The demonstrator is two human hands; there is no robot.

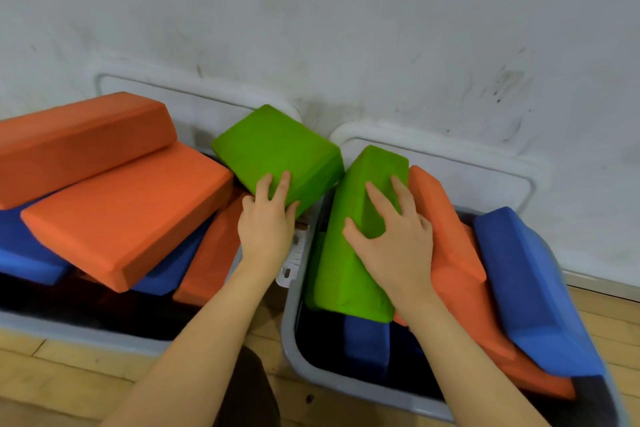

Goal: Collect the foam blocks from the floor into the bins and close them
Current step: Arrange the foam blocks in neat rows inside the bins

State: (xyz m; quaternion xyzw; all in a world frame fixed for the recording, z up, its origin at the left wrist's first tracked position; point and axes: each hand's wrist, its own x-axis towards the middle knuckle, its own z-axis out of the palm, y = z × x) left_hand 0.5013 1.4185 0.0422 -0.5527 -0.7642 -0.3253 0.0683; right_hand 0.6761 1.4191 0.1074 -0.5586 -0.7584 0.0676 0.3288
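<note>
Head view: the left hand (266,218) grips a green rectangular foam block (277,146) over the left grey plastic bin (79,331), the right hand (394,239) fingers clasping another green foam block (349,263) standing in the right grey bin (294,340).

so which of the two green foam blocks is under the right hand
The narrow green foam block tilted inside the right grey bin, under the right hand. The other green foam block, above the left bin, is held by the left hand.

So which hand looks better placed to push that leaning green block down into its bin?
The right hand, probably. It already grips the leaning green block that stands in the right bin. The left hand is busy holding the other green block over the left bin.
</note>
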